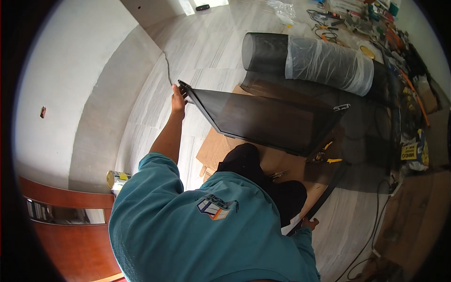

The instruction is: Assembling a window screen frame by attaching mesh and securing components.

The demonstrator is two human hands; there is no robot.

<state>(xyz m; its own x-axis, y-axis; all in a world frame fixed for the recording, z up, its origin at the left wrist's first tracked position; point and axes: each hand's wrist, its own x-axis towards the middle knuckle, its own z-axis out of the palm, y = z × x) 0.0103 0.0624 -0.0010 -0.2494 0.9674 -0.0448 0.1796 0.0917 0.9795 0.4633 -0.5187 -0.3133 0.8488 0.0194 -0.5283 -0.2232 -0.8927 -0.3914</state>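
Observation:
My left hand (pixel 178 99) is closed on the upper left corner of a black-framed mesh screen (pixel 263 120), which stands tilted over a sheet of cardboard. A metal fitting (pixel 342 107) shows at the screen's upper right corner. Low on the right, my right hand (pixel 309 223) is closed around a long black bar (pixel 326 193) that slants across the floor; my sleeve and body hide part of the grip. Between my knees and the screen lies the brown cardboard (pixel 277 162). Yellow-handled pliers (pixel 326 154) rest just right of the screen, and a slim metal tool (pixel 279 174) lies by my knee.
Beyond the screen lies a large roll of dark mesh (pixel 265 51), partly wrapped in clear plastic (pixel 329 66). Loose mesh (pixel 369 141) spreads on the right. Tools and bags clutter the far right; a black cable (pixel 376 225) curves below. A can (pixel 115 180) stands by the left wall.

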